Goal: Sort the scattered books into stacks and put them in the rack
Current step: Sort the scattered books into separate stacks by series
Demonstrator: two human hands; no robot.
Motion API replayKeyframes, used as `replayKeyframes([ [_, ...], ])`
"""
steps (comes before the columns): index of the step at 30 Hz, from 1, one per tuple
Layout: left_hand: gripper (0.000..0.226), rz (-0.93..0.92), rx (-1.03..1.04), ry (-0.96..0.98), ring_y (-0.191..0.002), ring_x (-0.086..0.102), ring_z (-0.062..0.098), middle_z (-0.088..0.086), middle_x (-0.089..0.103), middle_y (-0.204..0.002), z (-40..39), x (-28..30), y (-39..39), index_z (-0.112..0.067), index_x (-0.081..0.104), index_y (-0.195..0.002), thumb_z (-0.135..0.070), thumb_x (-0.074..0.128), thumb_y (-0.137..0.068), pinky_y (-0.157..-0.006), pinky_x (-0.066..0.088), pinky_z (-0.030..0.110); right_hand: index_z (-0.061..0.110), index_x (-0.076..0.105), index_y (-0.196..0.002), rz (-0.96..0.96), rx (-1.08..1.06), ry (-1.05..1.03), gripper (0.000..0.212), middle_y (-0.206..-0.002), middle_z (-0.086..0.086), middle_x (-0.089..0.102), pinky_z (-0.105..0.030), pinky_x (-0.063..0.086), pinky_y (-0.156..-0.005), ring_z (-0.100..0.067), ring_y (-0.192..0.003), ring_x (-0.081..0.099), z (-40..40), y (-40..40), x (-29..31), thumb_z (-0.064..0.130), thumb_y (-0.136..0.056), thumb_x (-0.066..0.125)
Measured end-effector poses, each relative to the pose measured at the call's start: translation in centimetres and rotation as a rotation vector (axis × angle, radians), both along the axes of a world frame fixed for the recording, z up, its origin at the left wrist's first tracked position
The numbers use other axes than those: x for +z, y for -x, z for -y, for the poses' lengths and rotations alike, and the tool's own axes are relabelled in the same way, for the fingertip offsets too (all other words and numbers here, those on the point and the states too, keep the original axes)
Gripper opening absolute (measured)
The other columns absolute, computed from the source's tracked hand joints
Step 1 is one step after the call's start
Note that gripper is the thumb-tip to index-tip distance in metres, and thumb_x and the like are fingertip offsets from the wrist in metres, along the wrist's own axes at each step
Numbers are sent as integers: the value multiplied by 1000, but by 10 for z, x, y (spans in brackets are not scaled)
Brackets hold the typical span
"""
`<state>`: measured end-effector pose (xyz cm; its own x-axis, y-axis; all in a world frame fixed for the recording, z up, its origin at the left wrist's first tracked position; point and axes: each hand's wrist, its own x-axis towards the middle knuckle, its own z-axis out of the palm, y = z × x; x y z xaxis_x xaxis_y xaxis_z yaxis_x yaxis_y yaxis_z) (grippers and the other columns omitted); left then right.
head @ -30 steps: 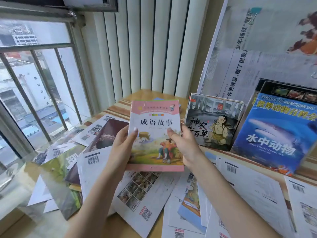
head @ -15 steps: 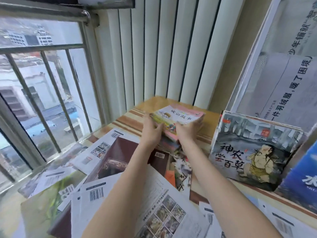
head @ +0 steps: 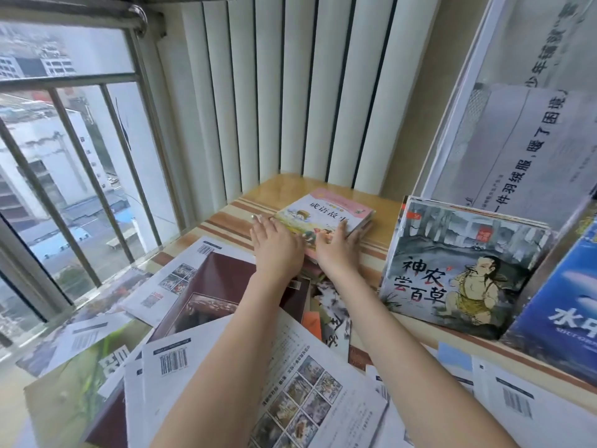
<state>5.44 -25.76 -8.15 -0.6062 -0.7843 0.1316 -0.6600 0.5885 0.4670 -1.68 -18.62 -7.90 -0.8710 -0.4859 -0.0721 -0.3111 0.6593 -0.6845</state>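
Note:
A pink storybook (head: 326,211) lies flat on top of a small stack at the far corner of the table (head: 281,189). My left hand (head: 274,244) rests against the book's left edge with its fingers stretched forward. My right hand (head: 339,245) grips the near right edge, thumb on the cover. A grey illustrated book (head: 462,263) and a blue book (head: 562,302) stand upright in the rack at the right. Scattered books cover the near table, among them a maroon one (head: 219,279) and several white back covers with barcodes (head: 174,360).
A barred window (head: 71,156) runs along the left side of the table. White vertical blinds (head: 290,92) hang behind the far corner. A large white printed sheet (head: 517,130) leans behind the rack. More loose books lie at the lower right (head: 517,399).
The pink book went from upright in front of me to the far corner, and it now lies flat on the small stack. Both arms have stretched forward with it.

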Motion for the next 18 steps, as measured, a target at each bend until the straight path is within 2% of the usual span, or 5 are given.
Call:
replayKeyframes([
  [3, 49, -63, -132, 162, -145, 8, 35, 19, 28, -152, -6, 6, 0, 0, 35, -140, -25, 36, -98, -117, 6, 44, 21, -3, -151, 50, 144, 82, 65, -155, -11, 19, -45, 24, -113, -31, -141, 22, -35, -25, 2, 36, -100, 34],
  [6, 33, -297, -194, 286, -129, 43, 33, 12, 62, -126, -24, 17, -8, -5, 63, -118, -5, 48, -89, -105, 32, 41, 30, 2, -151, 150, 202, 291, 61, -134, 0, 47, -21, 46, -81, -16, -100, 58, -80, -50, 11, 25, -101, 36],
  [10, 18, -428, -190, 410, -91, 60, 29, 5, 72, -89, -63, 40, -29, -9, 71, -80, -6, 54, -84, -64, 42, 32, 34, 36, -136, 215, 149, 481, 40, -112, -6, 65, -44, 58, -77, -23, -81, 70, -150, -65, 41, 17, -100, 39],
  [15, 21, -436, -252, 329, -81, 63, 29, 5, 71, -89, -150, 62, -65, -13, 71, -83, -12, 51, -88, -57, 41, 30, 30, 58, -113, 56, 103, 336, 27, -97, 5, 70, -33, 56, -64, -15, -81, 68, -252, -70, 59, 13, -95, 48],
  [18, 27, -217, -431, 129, -95, 64, 28, 8, 69, -107, -217, 49, -75, -17, 60, -114, -16, 47, -91, -73, 51, 34, 18, 56, -115, -109, -151, 245, 26, -108, -9, 67, -30, 46, -70, -23, -91, 63, -312, -56, 47, 10, -91, 51],
])
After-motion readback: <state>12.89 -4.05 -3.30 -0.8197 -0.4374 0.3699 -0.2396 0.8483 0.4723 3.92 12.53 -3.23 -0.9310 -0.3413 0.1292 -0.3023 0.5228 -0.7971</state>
